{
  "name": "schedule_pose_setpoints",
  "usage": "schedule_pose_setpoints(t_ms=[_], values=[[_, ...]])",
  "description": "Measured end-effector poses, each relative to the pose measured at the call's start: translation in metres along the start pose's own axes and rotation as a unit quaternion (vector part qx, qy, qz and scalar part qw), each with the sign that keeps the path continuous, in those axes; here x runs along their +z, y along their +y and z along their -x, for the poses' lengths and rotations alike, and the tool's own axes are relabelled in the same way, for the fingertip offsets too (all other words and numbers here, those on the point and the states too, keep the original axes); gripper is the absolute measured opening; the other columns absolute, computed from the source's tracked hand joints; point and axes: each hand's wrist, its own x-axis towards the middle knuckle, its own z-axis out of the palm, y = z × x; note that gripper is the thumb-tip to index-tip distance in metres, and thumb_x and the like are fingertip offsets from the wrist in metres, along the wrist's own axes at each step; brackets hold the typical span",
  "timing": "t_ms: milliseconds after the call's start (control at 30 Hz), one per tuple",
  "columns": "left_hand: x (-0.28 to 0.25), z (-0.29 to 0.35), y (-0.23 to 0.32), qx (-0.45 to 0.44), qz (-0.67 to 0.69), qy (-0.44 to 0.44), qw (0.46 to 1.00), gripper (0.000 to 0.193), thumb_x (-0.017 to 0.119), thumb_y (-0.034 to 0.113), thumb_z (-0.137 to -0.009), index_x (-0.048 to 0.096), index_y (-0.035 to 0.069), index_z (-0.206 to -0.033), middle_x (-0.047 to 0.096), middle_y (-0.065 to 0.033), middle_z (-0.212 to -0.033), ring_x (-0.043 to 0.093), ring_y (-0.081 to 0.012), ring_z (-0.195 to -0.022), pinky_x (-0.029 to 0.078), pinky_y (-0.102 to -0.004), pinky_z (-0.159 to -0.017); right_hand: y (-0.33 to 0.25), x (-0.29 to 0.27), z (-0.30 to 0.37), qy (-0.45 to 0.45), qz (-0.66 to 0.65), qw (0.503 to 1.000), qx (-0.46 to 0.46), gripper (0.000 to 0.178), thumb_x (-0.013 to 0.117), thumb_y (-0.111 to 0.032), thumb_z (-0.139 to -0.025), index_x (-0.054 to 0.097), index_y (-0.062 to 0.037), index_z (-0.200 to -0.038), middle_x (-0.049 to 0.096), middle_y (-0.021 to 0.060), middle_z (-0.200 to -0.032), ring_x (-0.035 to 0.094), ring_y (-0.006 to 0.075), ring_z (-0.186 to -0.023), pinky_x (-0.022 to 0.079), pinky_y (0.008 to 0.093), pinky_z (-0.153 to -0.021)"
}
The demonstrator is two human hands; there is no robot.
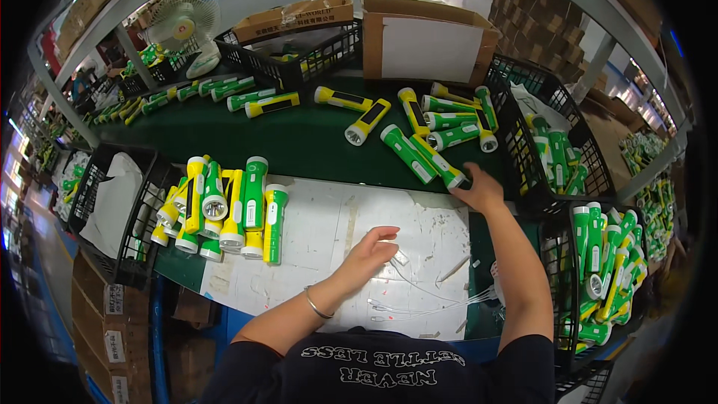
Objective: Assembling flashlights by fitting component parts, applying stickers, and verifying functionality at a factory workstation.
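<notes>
My right hand [482, 190] reaches forward past the white work sheet, its thumb and fingers closed round the near end of a yellow and green flashlight [437, 160]. Against that flashlight lies a green one [407, 152], tilted the same way. Over the sheet, my left hand [369, 256] is partly curled, with a small white cable plug [402, 258] at its fingertips. From the plug a thin white cable [426, 292] trails right to a bundle. To the left, a pile of flashlights [224, 206] lies on the sheet's edge.
Loose flashlights [449, 120] lie on the dark green bench [321, 146], with a row running far left. Black crates [550, 179] of flashlights stand at the right, another crate [120, 209] at the left. Behind are a cardboard box [426, 45] and a fan [183, 26].
</notes>
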Motion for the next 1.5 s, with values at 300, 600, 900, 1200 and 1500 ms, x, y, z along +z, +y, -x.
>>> schedule_pose_setpoints(t_ms=[300, 600, 900, 1200, 1500], values=[[-0.004, -0.005, 0.012, 0.345, -0.456, 0.134, 0.81, 0.066, 0.067, 0.03, -0.075, 0.037, 0.003, -0.128, 0.038, -0.0172, -0.128, 0.039, -0.0342, -0.117, 0.034, -0.0403, -0.097, -0.043, -0.078, 0.071, 0.274, -0.028, 0.947, -0.163, 0.035, 0.064, -0.02, -0.064, 0.054, -0.0042, -0.093, 0.053, 0.0128, -0.088, 0.056, 0.0346, -0.077, 0.047, 0.0404, -0.063], [0.026, 0.011, 0.005, -0.015, 0.119, -0.248, 0.961, 0.04, 0.042, 0.039, -0.093, 0.039, 0.006, -0.115, 0.058, -0.0088, -0.092, 0.061, -0.0169, -0.077, 0.051, -0.029, -0.064, -0.08, -0.042, 0.104, -0.169, -0.479, 0.852, -0.122, 0.015, 0.055, -0.013, -0.082, 0.059, 0.0015, -0.081, 0.054, -0.0014, -0.07, 0.046, 0.0046, -0.061, 0.037, 0.0199, -0.056], [0.011, 0.006, -0.018, -0.076, 0.178, -0.04, 0.98, 0.037, 0.046, 0.041, -0.091, 0.047, 0.008, -0.109, 0.059, -0.0078, -0.087, 0.058, -0.0144, -0.07, 0.05, -0.0279, -0.059, -0.066, 0.011, 0.116, -0.002, -0.467, 0.873, -0.138, 0.025, 0.059, -0.017, -0.084, 0.059, 0.0008, -0.102, 0.059, 0.0045, -0.089, 0.054, 0.011, -0.082, 0.045, 0.0236, -0.07], [0.001, 0.006, -0.006, -0.135, 0.214, -0.004, 0.967, 0.041, 0.042, 0.04, -0.093, 0.046, 0.003, -0.11, 0.058, -0.0091, -0.087, 0.057, -0.0149, -0.068, 0.051, -0.0278, -0.058, -0.076, 0.011, 0.165, -0.121, -0.389, 0.911, -0.07, 0.038, 0.064, -0.033, -0.078, 0.059, -0.0023, -0.1, 0.063, 0.013, -0.085, 0.061, 0.0236, -0.078, 0.047, 0.031, -0.07], [0.009, 0.01, -0.004, -0.143, 0.227, 0.009, 0.963, 0.035, 0.042, 0.034, -0.094, 0.043, 0.005, -0.113, 0.057, -0.0096, -0.09, 0.057, -0.0159, -0.07, 0.052, -0.0297, -0.059, -0.086, 0.006, 0.189, -0.064, -0.361, 0.916, -0.161, 0.016, 0.056, -0.02, -0.084, 0.058, -0.0033, -0.085, 0.057, 0.0114, -0.077, 0.056, 0.0263, -0.066, 0.044, 0.0342, -0.059]])
